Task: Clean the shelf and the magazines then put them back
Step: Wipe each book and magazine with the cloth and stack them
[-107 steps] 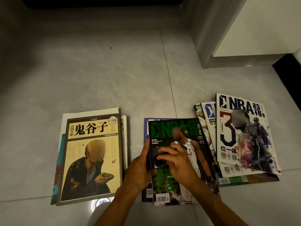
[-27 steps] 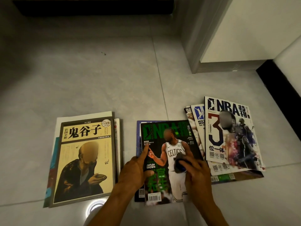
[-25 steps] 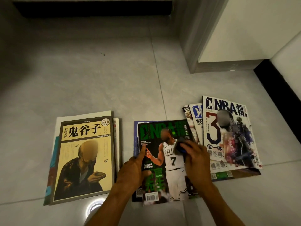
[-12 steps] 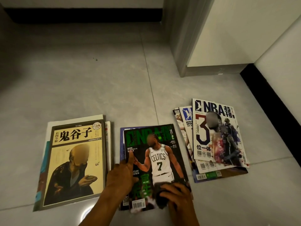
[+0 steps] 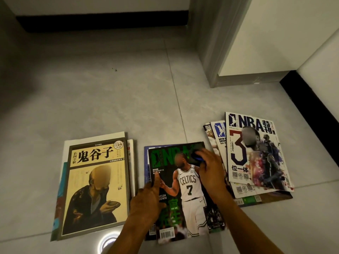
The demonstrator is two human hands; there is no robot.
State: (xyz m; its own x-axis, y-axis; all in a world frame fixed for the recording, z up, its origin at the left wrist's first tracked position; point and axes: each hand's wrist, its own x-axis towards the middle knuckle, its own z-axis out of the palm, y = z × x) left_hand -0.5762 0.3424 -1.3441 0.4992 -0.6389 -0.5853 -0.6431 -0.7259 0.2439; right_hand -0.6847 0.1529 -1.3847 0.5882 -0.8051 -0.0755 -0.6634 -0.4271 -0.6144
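A green basketball magazine [image 5: 185, 187] lies on the grey tiled floor, on top of another magazine. My left hand [image 5: 148, 200] presses flat on its left edge, index finger stretched out. My right hand [image 5: 209, 169] grips a small dark cloth [image 5: 195, 157] and holds it against the magazine's upper right corner. To the right sits a fanned pile of magazines [image 5: 253, 154] with a white cover on top. To the left rests a stack of books [image 5: 95, 187] topped by a yellow cover.
A grey door frame [image 5: 214, 52] and a white wall stand at the back right. Black skirting [image 5: 102, 21] runs along the back wall and down the right side. Bare floor tiles [image 5: 102, 92] stretch behind the piles. A lamp's glare shows on the floor by my left forearm.
My right hand has carried the cloth from the magazine's lower edge up to its top right corner. My left hand has stayed pressed on the left edge. The view has shifted slightly.
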